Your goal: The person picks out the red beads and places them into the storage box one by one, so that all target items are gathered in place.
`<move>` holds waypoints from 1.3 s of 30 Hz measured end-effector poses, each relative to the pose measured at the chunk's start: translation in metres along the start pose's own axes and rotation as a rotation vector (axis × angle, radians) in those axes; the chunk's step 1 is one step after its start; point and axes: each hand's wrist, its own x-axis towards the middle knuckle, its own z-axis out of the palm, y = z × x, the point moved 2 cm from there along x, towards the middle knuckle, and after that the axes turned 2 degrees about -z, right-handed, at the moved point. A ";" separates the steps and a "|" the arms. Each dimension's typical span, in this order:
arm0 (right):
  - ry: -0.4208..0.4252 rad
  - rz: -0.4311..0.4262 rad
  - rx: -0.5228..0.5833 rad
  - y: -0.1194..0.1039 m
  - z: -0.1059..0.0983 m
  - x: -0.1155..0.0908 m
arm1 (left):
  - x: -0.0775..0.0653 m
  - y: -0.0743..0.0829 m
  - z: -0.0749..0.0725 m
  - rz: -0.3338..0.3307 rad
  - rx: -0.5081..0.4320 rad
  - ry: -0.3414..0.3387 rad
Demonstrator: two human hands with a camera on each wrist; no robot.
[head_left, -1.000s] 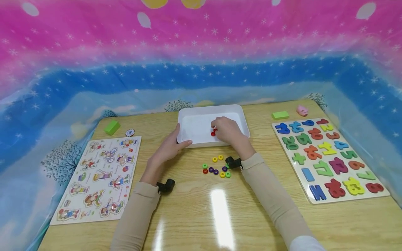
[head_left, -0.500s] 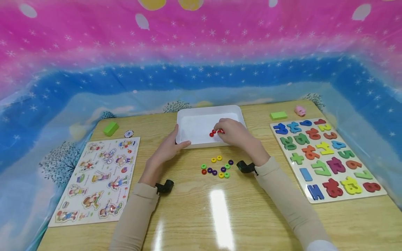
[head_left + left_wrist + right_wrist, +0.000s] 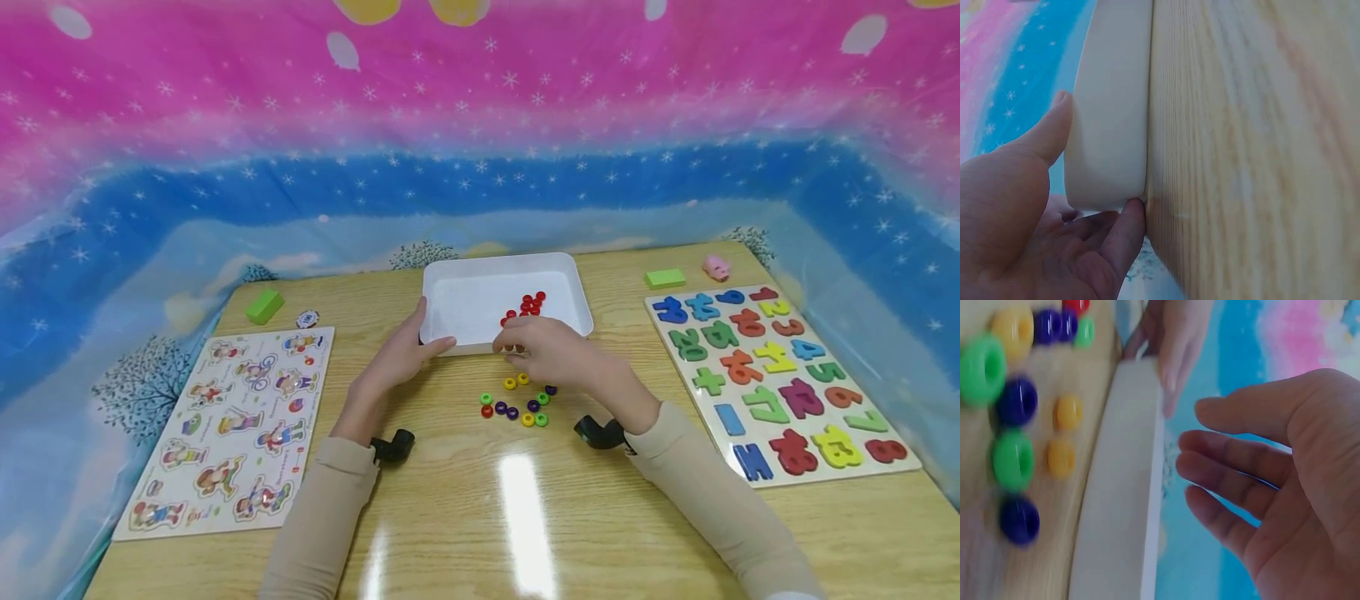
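A white tray point(image 3: 468, 300) stands at the middle of the far side, with several red beads point(image 3: 532, 302) lying in its right half. My left hand point(image 3: 401, 350) holds the tray's left front corner; in the left wrist view the thumb point(image 3: 1054, 128) is against the rim and a fingertip is low at the corner. Over the tray's front rim hovers my right hand point(image 3: 558, 354), its fingers loosely bent with nothing between them. Just in front of the tray lie several loose beads: yellow point(image 3: 528, 420), green point(image 3: 542, 420), purple point(image 3: 512, 412) and one red bead point(image 3: 487, 411).
On the left lies a puzzle board with figures point(image 3: 247, 425), and a number puzzle board point(image 3: 757, 417) is on the right. A green block point(image 3: 265, 307) and a poker chip point(image 3: 307, 319) are back left. Another green block point(image 3: 665, 277) and a pink pig point(image 3: 717, 267) are back right.
My right hand has come back from inside the tray to above its front rim, uncovering more red beads. The left hand has stayed at the corner.
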 end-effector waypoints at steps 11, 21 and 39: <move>-0.148 -0.150 -0.011 -0.032 0.030 0.000 | -0.003 -0.002 -0.002 0.029 -0.013 -0.002; -0.165 -0.191 -0.099 -0.035 0.050 0.000 | -0.003 -0.001 -0.002 0.026 -0.002 -0.004; -0.149 -0.192 -0.118 -0.036 0.051 0.001 | -0.003 -0.001 -0.001 0.021 0.000 -0.004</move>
